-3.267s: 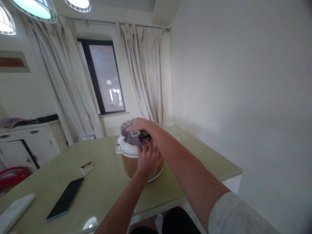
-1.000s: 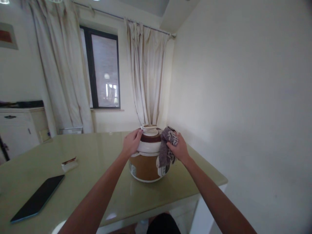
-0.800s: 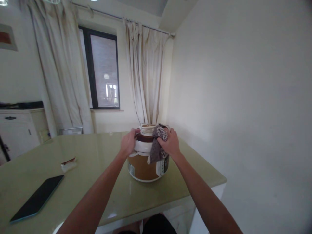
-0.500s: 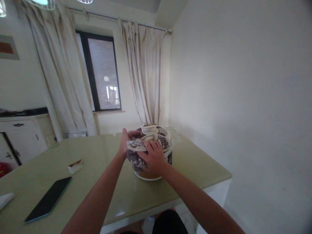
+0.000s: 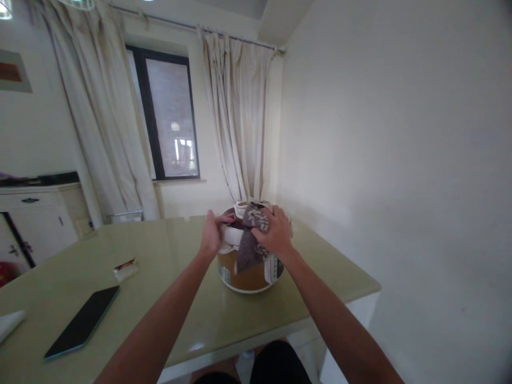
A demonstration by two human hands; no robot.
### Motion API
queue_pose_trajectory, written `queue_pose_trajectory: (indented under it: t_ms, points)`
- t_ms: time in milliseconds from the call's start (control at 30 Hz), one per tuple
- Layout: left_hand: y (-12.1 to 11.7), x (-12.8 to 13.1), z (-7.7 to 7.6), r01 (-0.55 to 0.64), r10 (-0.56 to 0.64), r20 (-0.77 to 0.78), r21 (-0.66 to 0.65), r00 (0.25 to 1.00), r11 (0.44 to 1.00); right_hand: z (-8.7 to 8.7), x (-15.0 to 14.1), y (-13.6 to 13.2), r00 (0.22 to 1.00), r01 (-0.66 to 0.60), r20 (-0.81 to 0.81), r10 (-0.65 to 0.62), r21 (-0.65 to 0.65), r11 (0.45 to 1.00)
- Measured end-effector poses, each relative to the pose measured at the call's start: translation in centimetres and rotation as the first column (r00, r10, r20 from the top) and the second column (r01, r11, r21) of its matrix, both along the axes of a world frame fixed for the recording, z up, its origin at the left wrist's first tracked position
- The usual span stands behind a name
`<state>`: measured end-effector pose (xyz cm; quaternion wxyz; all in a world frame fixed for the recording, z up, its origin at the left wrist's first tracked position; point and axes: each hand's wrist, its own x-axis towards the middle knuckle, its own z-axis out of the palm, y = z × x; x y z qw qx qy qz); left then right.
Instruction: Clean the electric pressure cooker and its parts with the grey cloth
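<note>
A round rice cooker (image 5: 245, 274) with a tan body and white lid stands near the right end of the pale green table (image 5: 168, 277). My left hand (image 5: 213, 233) grips the left side of its lid, fingers curled over the rim. My right hand (image 5: 275, 232) presses a grey patterned cloth (image 5: 248, 245) against the lid's front; the cloth hangs down over the cooker's body.
A dark phone (image 5: 82, 322) lies flat at the table's near left. A small wrapped packet (image 5: 125, 269) sits beyond it. Something white (image 5: 8, 324) pokes in at the left edge. A white cabinet (image 5: 38, 218) stands by the curtains; a wall runs along the right.
My right hand has moved the cloth from the cooker's right side across the lid to its front. My left hand has stayed on the lid's left rim.
</note>
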<state>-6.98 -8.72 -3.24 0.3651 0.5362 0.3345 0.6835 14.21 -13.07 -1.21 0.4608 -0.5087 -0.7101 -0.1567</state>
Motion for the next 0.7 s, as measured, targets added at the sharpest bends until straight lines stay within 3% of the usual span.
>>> queue_pose_trajectory:
  t_ms: [67,167,267,367,433,500,567,633,700]
  points:
    - [0.2,-0.5,0.0,0.081,-0.080,0.021,-0.055,0.997,0.995,-0.9,-3.8,-1.8,0.988,-0.052,0.146,0.044,0.048,0.997]
    - [0.4,-1.5,0.2,0.173,-0.179,-0.046,-0.099,0.983,0.980,-4.2,-7.3,-3.4,0.947,-0.132,0.308,0.093,0.110,0.985]
    - [0.3,-1.9,0.2,0.098,-0.096,-0.180,0.001,0.979,0.995,-7.1,-6.7,-3.4,0.923,-0.199,0.361,0.130,0.159,0.967]
    - [-0.2,-1.7,0.1,-0.023,0.061,-0.304,0.128,0.951,0.991,-7.2,-2.9,-2.3,0.882,-0.301,0.418,0.218,0.141,0.943]
    - [-0.6,-1.3,0.1,-0.059,0.105,-0.334,0.144,0.937,0.988,-6.1,0.3,-1.2,0.929,-0.262,0.299,0.218,0.113,0.959]
    - [-0.8,-0.9,0.1,-0.080,0.128,-0.330,0.155,0.935,0.985,-5.1,3.3,0.3,0.988,-0.154,-0.005,0.155,0.087,0.984]
    - [-0.8,-0.6,0.0,-0.097,0.151,-0.320,0.177,0.935,0.979,-5.2,5.7,1.7,0.938,-0.107,-0.326,0.122,0.063,0.992]
    - [-0.8,-0.5,0.0,-0.114,0.172,-0.317,0.194,0.933,0.974,-7.0,7.3,2.8,0.847,-0.148,-0.506,0.163,0.070,0.987]
    - [-0.8,-0.4,-0.1,-0.128,0.192,-0.325,0.209,0.926,0.970,-10.4,7.8,2.9,0.815,-0.202,-0.539,0.212,0.079,0.976]
